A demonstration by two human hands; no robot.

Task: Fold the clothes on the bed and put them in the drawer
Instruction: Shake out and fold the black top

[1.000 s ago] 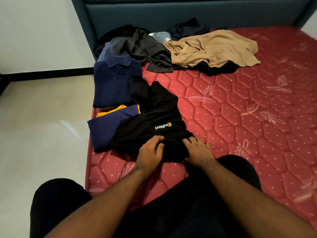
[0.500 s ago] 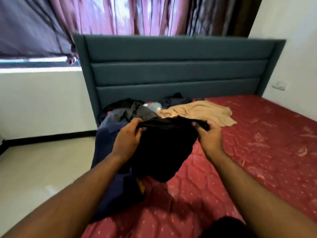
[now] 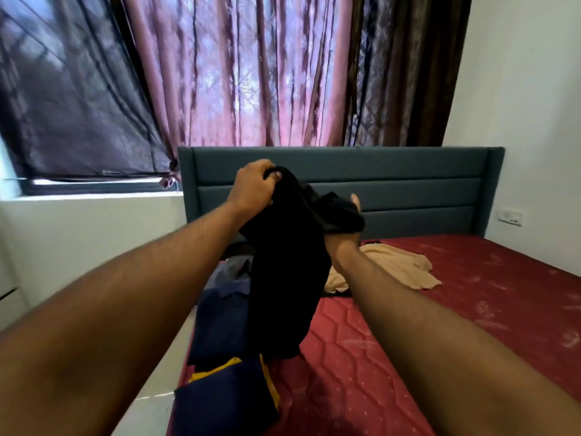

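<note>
A black garment (image 3: 286, 278) hangs in the air above the red mattress (image 3: 440, 309). My left hand (image 3: 254, 184) grips its top edge, raised in front of the headboard. My right hand (image 3: 345, 237) is mostly hidden behind the cloth and holds its other side; only a fingertip and the wrist show. Below lie a folded navy shirt with yellow trim (image 3: 226, 401) and a folded navy polo (image 3: 220, 322) at the bed's left edge. A tan garment (image 3: 396, 265) lies crumpled further back.
A teal padded headboard (image 3: 393, 190) stands at the far end, with curtains (image 3: 239, 70) and a window above it. A white wall with a socket (image 3: 509, 215) runs along the right. Pale floor lies left of the bed.
Both hands have lifted the black garment off the mattress to headboard height, and my view has tilted upward from the bed to the curtains.
</note>
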